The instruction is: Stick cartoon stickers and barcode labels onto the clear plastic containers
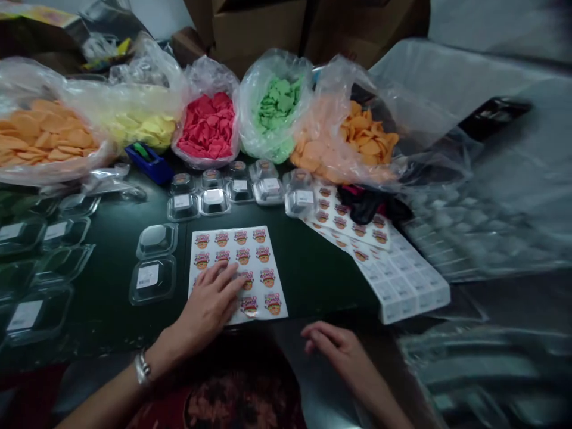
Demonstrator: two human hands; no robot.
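My left hand (pixel 211 304) lies flat with fingers spread on a white sheet of round stickers (pixel 257 256) on the dark table. It covers the sheet's lower left part. A bracelet sits on that wrist. My right hand (pixel 336 347) hovers near the table's front edge, right of the sheet, fingers loosely curled and holding nothing. An open clear clamshell box (pixel 154 262) with a white label lies just left of the sheet.
Plastic bags of coloured chips stand at the back: orange (pixel 42 137), yellow (pixel 143 128), red (pixel 208 125), green (pixel 274 104), orange (pixel 366 140). Small clear boxes (pixel 239 190) line up before them. More sticker and label sheets (pixel 393 274) lie at right, open boxes at left.
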